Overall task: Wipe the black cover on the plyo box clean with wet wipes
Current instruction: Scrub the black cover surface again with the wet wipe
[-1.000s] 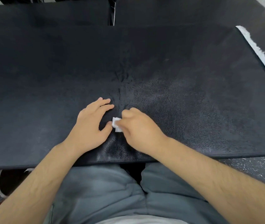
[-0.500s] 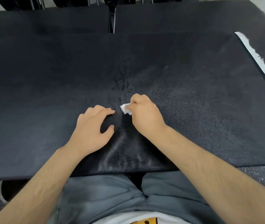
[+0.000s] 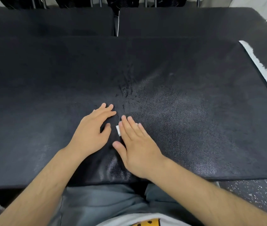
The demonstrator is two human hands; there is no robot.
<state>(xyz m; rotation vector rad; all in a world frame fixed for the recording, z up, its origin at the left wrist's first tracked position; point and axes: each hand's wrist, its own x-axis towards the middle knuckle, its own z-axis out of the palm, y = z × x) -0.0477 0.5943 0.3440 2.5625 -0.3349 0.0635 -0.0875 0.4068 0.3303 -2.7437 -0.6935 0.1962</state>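
We pressed a small wet wipe [image 3: 118, 130] flat against the black cover [image 3: 194, 111] under our right hand [image 3: 137, 149], fingers [image 3: 130, 126] straight and together; our left hand [image 3: 92, 132] rested just alongside, fingers loosely spread.

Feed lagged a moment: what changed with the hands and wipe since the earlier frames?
The right hand slid back toward the body, stopped pinching the wet wipe and now presses it flat under straight fingers. The left hand stayed resting on the black cover.
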